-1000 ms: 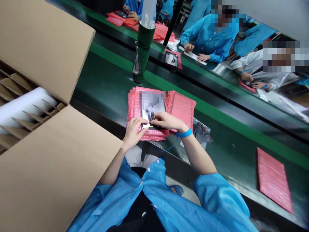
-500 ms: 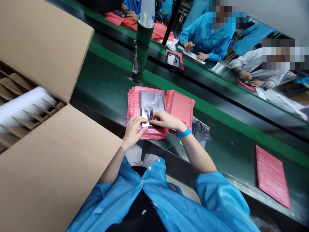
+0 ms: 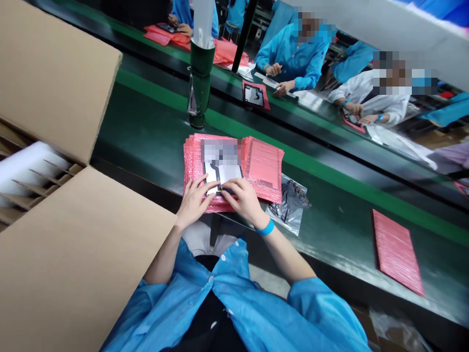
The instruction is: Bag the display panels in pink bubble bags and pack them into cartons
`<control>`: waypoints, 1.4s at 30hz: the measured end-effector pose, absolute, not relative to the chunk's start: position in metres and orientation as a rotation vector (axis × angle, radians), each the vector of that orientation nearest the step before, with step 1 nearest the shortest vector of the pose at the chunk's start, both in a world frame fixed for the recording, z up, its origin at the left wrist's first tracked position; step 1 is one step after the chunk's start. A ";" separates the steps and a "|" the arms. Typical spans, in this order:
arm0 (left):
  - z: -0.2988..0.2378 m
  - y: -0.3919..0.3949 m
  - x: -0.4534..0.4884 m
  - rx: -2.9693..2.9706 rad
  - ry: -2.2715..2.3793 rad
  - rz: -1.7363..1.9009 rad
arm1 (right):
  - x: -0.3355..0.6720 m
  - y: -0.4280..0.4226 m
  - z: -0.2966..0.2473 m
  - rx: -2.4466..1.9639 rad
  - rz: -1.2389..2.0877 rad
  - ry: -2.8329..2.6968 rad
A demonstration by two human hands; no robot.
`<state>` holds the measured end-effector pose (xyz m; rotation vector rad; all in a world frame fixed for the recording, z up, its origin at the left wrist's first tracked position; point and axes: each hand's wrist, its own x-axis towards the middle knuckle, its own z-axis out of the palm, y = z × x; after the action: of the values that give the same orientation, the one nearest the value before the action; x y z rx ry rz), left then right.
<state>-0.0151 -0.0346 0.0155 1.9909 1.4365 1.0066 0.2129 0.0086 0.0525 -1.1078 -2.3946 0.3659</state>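
Observation:
A flat display panel with a dark frame, a silvery back and a dark ribbon cable lies on a stack of pink bubble-wrap bags. My left hand is at the panel's lower edge, thumb and forefinger drawn close together on it. Beside it my right hand also has thumb and forefinger closed at that edge, by the cable's lower end. A small yellow strip shows between the fingertips. The fingers partly hide what is pinched there. A blue wrist strap circles my right wrist.
An open carton with cardboard dividers stands on the left. Right of the stack are another pink bag and a clear bag of dark parts. One pink bag lies farther right. A green post stands behind; people work across the green bench.
My right hand has turned and come down beside the left at the panel's lower edge. The dark ribbon cable it pinched now lies flatter on the panel. The view has shifted slightly right.

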 end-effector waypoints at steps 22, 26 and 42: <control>0.008 -0.035 -0.015 2.015 1.451 1.031 | 0.289 -0.003 0.021 -1.456 0.037 -2.143; 0.007 -0.034 -0.015 2.004 1.450 1.033 | 0.326 0.012 0.007 -1.587 0.116 -2.223; 0.065 -0.063 0.053 1.257 0.866 1.169 | 0.294 -0.018 0.061 -1.206 0.087 -1.195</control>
<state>0.0535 -0.0628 0.0647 1.2569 0.8659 1.1694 0.2943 -0.0182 0.0606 -1.2061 -1.1952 0.0870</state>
